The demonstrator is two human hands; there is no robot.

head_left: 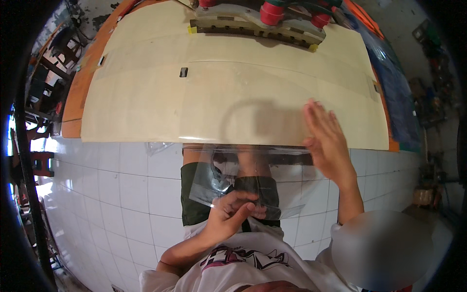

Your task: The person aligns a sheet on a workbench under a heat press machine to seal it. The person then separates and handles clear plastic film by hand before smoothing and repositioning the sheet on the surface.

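A clear plastic sheet (287, 182) hangs over the front edge of the table, in front of my legs. Its upper part seems to lie on the cream tabletop, where faint edge lines show. My left hand (233, 209) is low at the sheet's hanging edge, with thumb and fingers closed on the film; some fingers show through it. My right hand (326, 138) is at the table's front edge by the sheet's right side, flat with fingers stretched out and nothing in it. Whether its palm touches the film I cannot tell.
A metal bar fixture (258, 31) with red knobs (271, 13) stands at the table's far side. A small black piece (183, 72) rests on the cream tabletop (136, 97). Blue plastic sheeting (396, 92) covers the right side. A red stool (43, 164) stands at left.
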